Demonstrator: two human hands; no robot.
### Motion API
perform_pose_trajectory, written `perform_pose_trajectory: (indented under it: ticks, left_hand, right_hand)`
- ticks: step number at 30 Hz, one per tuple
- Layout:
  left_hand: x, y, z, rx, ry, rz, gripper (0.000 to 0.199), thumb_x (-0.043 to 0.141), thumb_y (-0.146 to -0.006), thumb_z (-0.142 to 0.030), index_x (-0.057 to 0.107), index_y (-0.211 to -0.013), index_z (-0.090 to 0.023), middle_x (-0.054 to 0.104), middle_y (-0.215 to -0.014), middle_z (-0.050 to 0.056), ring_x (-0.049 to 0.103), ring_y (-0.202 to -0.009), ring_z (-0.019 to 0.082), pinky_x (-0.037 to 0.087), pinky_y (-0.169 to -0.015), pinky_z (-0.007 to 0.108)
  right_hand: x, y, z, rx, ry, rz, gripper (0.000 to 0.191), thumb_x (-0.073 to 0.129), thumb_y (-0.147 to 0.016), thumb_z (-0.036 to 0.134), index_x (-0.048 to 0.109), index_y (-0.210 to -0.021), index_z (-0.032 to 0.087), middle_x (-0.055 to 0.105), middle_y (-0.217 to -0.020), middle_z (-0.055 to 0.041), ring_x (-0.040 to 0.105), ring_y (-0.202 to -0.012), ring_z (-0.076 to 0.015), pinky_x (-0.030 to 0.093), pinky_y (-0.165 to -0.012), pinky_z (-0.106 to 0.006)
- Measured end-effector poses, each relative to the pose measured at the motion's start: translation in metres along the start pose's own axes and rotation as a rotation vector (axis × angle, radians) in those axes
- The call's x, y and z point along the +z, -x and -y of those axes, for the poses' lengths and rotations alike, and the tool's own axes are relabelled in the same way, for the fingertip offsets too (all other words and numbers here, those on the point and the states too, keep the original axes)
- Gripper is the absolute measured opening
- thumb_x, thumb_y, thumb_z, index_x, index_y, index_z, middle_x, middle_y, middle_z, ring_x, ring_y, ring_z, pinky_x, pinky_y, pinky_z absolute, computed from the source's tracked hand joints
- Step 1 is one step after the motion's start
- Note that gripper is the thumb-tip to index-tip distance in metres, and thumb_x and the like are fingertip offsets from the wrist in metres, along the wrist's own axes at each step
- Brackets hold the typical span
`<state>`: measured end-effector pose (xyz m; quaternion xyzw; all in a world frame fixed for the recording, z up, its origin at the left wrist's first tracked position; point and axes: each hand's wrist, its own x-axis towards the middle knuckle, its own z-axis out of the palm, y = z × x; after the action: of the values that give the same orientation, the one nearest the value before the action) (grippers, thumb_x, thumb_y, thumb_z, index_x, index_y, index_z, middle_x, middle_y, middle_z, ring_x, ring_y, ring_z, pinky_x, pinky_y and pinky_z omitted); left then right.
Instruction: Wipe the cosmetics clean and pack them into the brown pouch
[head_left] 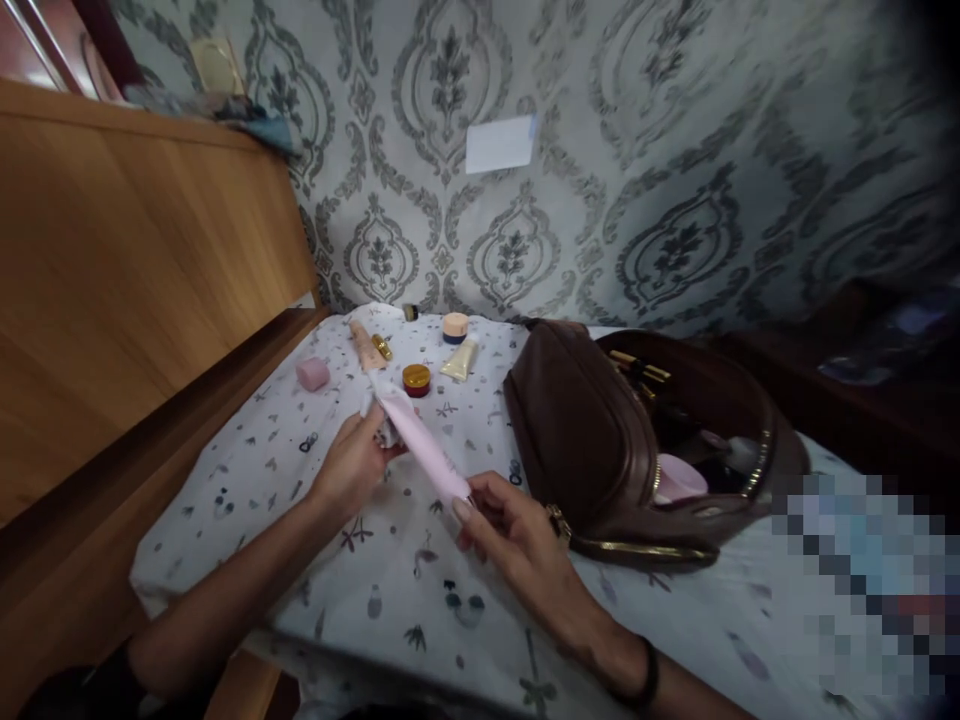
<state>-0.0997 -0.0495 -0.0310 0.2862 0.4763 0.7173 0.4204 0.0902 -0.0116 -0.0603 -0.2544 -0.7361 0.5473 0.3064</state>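
A pale pink squeeze tube [427,450] slants across the middle of the head view, above the cloth-covered surface. My right hand [510,530] is closed on its near end, fingertips and thumb pinching it. My left hand [356,455] is closed at the tube's far end around a crumpled white wipe [379,390], which touches the tube there; some of its fingers are hidden. Just beyond lie a beige tube [365,345], a small gold-capped item [382,347], a red jar with a gold lid [416,380] and a cream-coloured small tube [459,360].
A brown leather cosmetic bag [577,430] stands unzipped at right, with a pink round item [679,478] inside. A pink container [313,374] lies left, a peach-lidded jar [454,328] at the back. A wooden panel [150,220] borders the left; a patterned wall [517,240] rises behind.
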Motion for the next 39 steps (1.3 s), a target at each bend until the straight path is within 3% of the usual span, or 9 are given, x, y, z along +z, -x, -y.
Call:
perform_pose_trajectory:
  ticks: [9,13,16,21,26,30,33,36,39]
  left_hand:
    - [0.008,0.022,0.028,0.039,-0.323,0.278,0.047,0.062,-0.087,-0.063,0.058,-0.077,-0.017,0.059,-0.069,-0.001,0.056,-0.064,0.014,0.047,-0.064,0.028]
    - [0.007,0.02,0.026,-0.053,-0.232,0.323,0.044,0.066,-0.085,-0.061,0.059,-0.082,-0.017,0.061,-0.069,0.0,0.057,-0.061,0.015,0.047,-0.06,0.028]
    - [0.007,0.018,0.023,-0.081,-0.171,0.252,0.043,0.079,-0.075,-0.054,0.063,-0.086,-0.016,0.065,-0.075,0.001,0.06,-0.069,0.016,0.049,-0.067,0.027]
    - [0.001,0.017,0.016,-0.028,-0.273,0.136,0.035,0.08,-0.073,-0.045,0.068,-0.091,-0.017,0.067,-0.079,0.0,0.059,-0.072,0.015,0.048,-0.066,0.023]
    - [0.001,0.019,0.008,0.089,-0.61,0.286,0.025,0.07,-0.08,-0.043,0.066,-0.082,-0.018,0.061,-0.072,-0.001,0.055,-0.066,0.014,0.046,-0.061,0.022]
    - [0.006,0.028,0.0,0.165,-0.781,0.339,0.025,0.068,-0.079,-0.041,0.07,-0.091,-0.02,0.069,-0.084,0.002,0.063,-0.079,0.019,0.051,-0.071,0.027]
    - [0.001,0.035,-0.01,0.074,-0.801,0.301,0.034,0.074,-0.073,-0.044,0.073,-0.098,-0.021,0.074,-0.094,0.004,0.067,-0.088,0.024,0.054,-0.075,0.028]
    - [-0.011,0.044,-0.02,-0.036,-0.731,0.199,0.041,0.078,-0.07,-0.05,0.074,-0.1,-0.022,0.074,-0.106,0.006,0.069,-0.09,0.024,0.055,-0.069,0.027]
    - [-0.027,0.053,-0.022,-0.084,-0.661,0.152,0.05,0.079,-0.068,-0.057,0.073,-0.103,-0.023,0.074,-0.108,0.006,0.069,-0.092,0.026,0.057,-0.072,0.029]
  right_hand:
    - [0.02,-0.032,-0.002,0.049,-0.252,-0.126,0.037,0.053,-0.09,0.058,0.05,-0.085,0.022,0.059,-0.067,0.001,0.06,-0.056,-0.0147,0.048,-0.052,-0.026]
    - [0.022,-0.026,-0.011,-0.029,0.013,-0.107,0.02,0.054,-0.088,0.039,0.053,-0.097,0.021,0.063,-0.073,-0.0008,0.061,-0.063,-0.0176,0.047,-0.055,-0.027]
    - [0.018,-0.019,-0.008,-0.077,0.291,0.004,0.026,0.052,-0.09,0.032,0.055,-0.111,0.017,0.067,-0.075,-0.0035,0.059,-0.062,-0.0181,0.044,-0.057,-0.028]
    - [0.006,-0.01,0.013,-0.093,0.525,0.155,0.013,0.056,-0.086,0.018,0.067,-0.079,0.016,0.065,-0.065,-0.0017,0.053,-0.056,-0.0131,0.034,-0.054,-0.025]
    - [0.004,-0.001,0.012,-0.033,0.437,0.104,0.012,0.061,-0.082,0.015,0.072,-0.077,0.014,0.067,-0.068,-0.0011,0.054,-0.06,-0.0113,0.036,-0.057,-0.023]
    - [0.004,0.003,0.0,-0.055,0.247,0.05,0.013,0.061,-0.082,0.015,0.073,-0.087,0.015,0.073,-0.09,-0.0052,0.062,-0.075,-0.0145,0.044,-0.066,-0.025]
    - [0.001,0.004,-0.004,-0.031,-0.059,0.046,0.018,0.062,-0.087,0.03,0.071,-0.096,0.017,0.071,-0.103,-0.0066,0.065,-0.084,-0.0162,0.049,-0.072,-0.027]
    - [0.001,0.001,-0.004,0.18,-0.522,0.021,0.043,0.072,-0.08,0.053,0.063,-0.101,0.017,0.068,-0.093,-0.0039,0.064,-0.068,-0.0121,0.046,-0.059,-0.023]
    - [0.001,0.0,0.004,0.249,-0.839,-0.029,0.064,0.086,-0.064,0.054,0.054,-0.107,0.019,0.065,-0.082,0.0027,0.061,-0.057,-0.0077,0.041,-0.052,-0.018]
